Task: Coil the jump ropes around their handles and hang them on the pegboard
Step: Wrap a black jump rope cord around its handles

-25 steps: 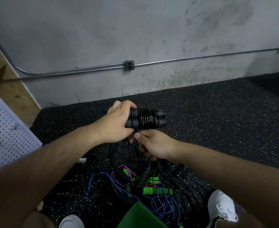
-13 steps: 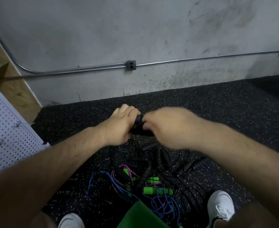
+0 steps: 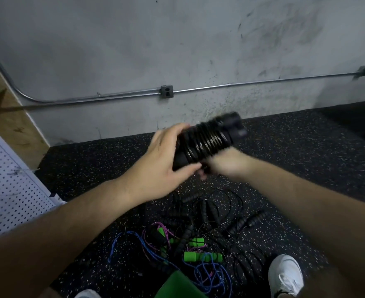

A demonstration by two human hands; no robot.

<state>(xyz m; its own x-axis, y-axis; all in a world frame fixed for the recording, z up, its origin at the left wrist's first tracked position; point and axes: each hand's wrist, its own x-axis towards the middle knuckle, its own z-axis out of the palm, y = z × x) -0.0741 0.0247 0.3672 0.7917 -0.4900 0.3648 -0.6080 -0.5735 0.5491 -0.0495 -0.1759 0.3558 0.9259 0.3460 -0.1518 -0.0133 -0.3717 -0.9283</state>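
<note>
A black jump rope [image 3: 207,140], its cord wound in many turns around the paired black handles, is held in the air, tilted up to the right. My left hand [image 3: 162,162] grips its lower left end. My right hand [image 3: 226,164] is blurred and holds the bundle from below, near its middle. On the floor below lies a tangle of loose ropes [image 3: 198,237]: black ones, and blue and pink cords with green handles [image 3: 203,257]. The white pegboard [image 3: 7,186] leans at the left edge.
A grey concrete wall [image 3: 177,39] with a metal conduit and an outlet box [image 3: 166,91] runs behind. The floor is black speckled rubber [image 3: 306,147]. My white shoes [image 3: 284,274] stand beside the rope pile; a green object [image 3: 177,287] shows at the bottom edge.
The coiled bundle has tilted up to the right and risen. My right hand came from over the bundle down to its underside; my left hand keeps its grip on the left end.
</note>
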